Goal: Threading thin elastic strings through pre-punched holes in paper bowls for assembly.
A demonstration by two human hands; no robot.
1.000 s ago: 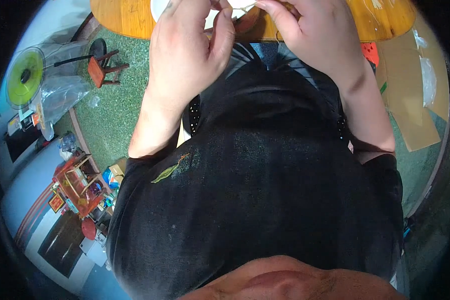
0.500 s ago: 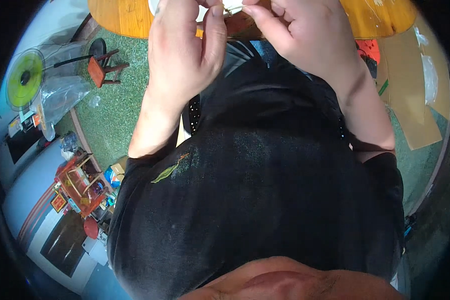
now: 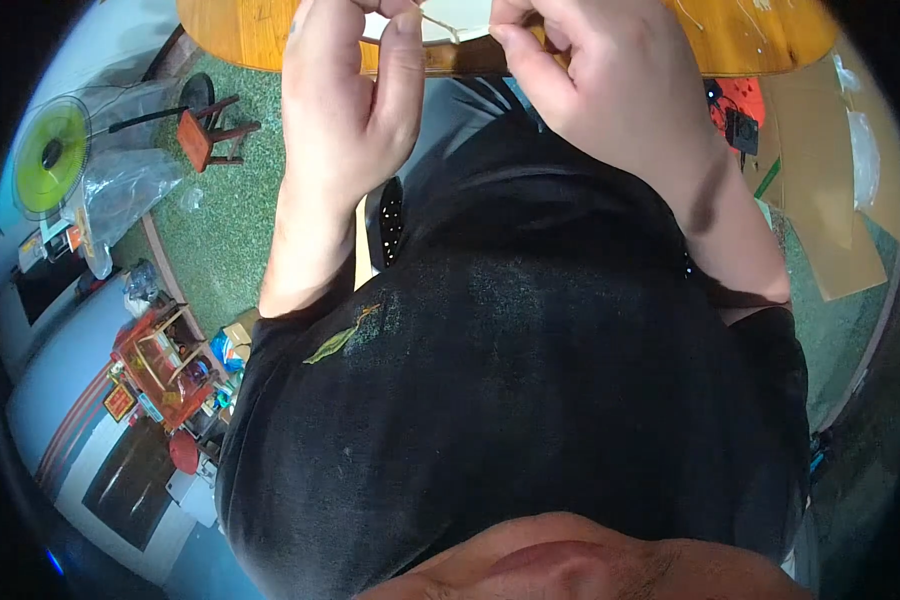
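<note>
Both hands are at the top of the view, above the near edge of a wooden table (image 3: 240, 30). My left hand (image 3: 355, 100) pinches a thin, pale, string-like strand (image 3: 440, 23) between thumb and fingers. From there the strand slants down to a small kink or knot, then runs toward my right hand (image 3: 610, 80). The thumb and forefinger of that hand are pressed together at the strand's other end; their grip is partly hidden. Behind the strand lies a white, plate-like round surface (image 3: 473, 14), partly covered by the hands.
More thin strands (image 3: 745, 18) lie on the table at the right. Flattened cardboard (image 3: 820, 180) is on the floor to the right, beside a red item (image 3: 742, 95). A small stool (image 3: 205, 138), a fan (image 3: 52, 157) and a cluttered red shelf (image 3: 165, 370) stand at left.
My hands have moved apart, the left one shifting left and slightly down. More of the strand and of the white surface now shows between them.
</note>
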